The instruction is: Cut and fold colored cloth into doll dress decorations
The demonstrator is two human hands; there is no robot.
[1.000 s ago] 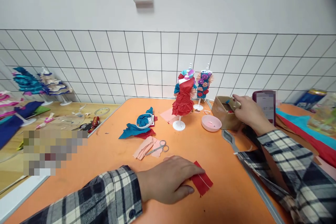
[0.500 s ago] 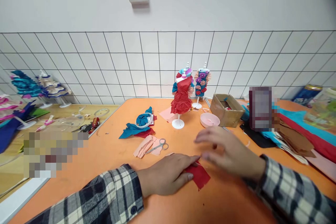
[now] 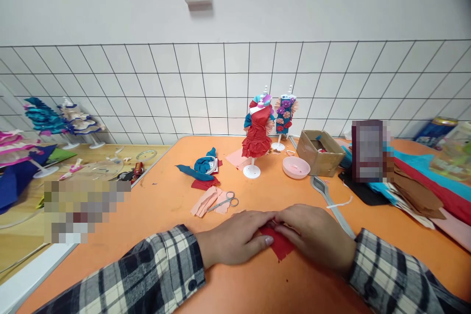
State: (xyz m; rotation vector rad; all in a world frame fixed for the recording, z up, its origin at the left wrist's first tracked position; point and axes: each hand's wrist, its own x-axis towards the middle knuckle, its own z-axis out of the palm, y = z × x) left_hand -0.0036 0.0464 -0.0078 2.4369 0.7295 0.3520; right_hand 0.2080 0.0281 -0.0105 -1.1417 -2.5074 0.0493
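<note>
A small red piece of crepe paper (image 3: 281,249) lies on the orange table between my hands. My left hand (image 3: 233,239) rests palm down on its left side, thumb on the paper and fingers at its far edge. From the right, my right hand (image 3: 318,236) bends its fingers onto the same edge, and the fingertips of both hands meet there. What the fingertips pinch is partly hidden. Beyond my left hand are small scissors (image 3: 230,199) on pale pink paper pieces (image 3: 206,200). A mini dress form in a red ruffled dress (image 3: 256,132) stands farther back.
Behind stands a second dress form (image 3: 286,114). A pink bowl (image 3: 296,168) and a cardboard box (image 3: 324,159) sit to its right, near a long grey tool (image 3: 333,206). Blue material (image 3: 196,171) with a white ring lies left. Coloured sheets (image 3: 415,189) are stacked far right.
My right hand has come down from above the table onto the red crepe paper, beside my left fingertips. The long grey tool now shows. The view has shifted slightly.
</note>
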